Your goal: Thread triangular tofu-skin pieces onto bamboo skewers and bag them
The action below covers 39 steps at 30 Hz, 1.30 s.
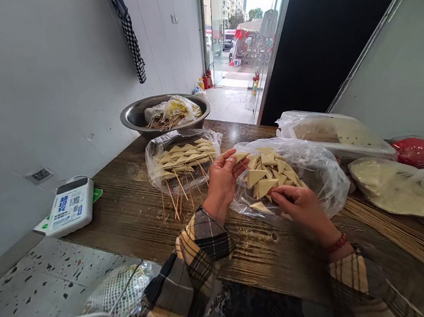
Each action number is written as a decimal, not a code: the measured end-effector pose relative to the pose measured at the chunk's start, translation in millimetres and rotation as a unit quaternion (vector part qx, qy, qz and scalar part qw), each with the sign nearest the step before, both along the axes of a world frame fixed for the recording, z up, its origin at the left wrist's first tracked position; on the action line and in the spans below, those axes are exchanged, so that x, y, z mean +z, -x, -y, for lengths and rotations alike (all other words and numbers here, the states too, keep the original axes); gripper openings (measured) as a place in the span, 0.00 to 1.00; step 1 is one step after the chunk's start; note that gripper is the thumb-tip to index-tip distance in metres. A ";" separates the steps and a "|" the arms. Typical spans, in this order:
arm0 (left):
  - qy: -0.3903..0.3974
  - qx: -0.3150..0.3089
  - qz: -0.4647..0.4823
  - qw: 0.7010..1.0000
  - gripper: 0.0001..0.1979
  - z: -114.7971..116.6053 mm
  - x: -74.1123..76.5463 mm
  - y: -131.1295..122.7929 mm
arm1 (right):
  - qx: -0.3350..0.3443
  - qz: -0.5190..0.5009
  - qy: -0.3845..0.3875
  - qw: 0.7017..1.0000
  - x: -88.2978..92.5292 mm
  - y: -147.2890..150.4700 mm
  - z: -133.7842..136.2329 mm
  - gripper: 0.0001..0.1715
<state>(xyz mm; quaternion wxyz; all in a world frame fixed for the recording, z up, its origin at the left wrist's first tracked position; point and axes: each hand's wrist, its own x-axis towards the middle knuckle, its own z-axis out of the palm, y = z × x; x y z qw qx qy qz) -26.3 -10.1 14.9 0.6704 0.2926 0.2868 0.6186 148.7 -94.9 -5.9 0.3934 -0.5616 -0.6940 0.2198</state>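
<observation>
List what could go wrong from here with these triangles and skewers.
1. Left hand pinches one thin triangle by its corner; it may tear or drop.
2. Loose skewers lie beside the right sleeve; it could scatter them.
3. Sticks of the skewered batch poke out of their bag; a bump might drag it.

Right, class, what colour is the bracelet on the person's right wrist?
Dark red beads: the bracelet shows best in the head view.

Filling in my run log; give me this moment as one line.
left hand: pinches pale triangle | right hand: touches second triangle in plastic bag | skewered triangles bagged beyond left hand | loose skewers at right
</observation>
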 end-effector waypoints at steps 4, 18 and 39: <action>-0.022 0.021 -0.024 0.999 0.09 1.0 -1.3 -3.3 | 0.003 0.012 -0.017 1.000 -0.5 -0.6 0.0 0.15; -0.017 -0.006 -0.002 1.000 0.13 2.0 -2.3 -5.1 | -0.003 -0.035 -0.001 0.999 -1.2 1.0 -1.7 0.17; -0.023 -0.140 0.050 0.989 0.10 5.7 -2.8 -0.6 | -0.004 0.008 -0.034 0.999 -9.1 -0.3 -4.3 0.14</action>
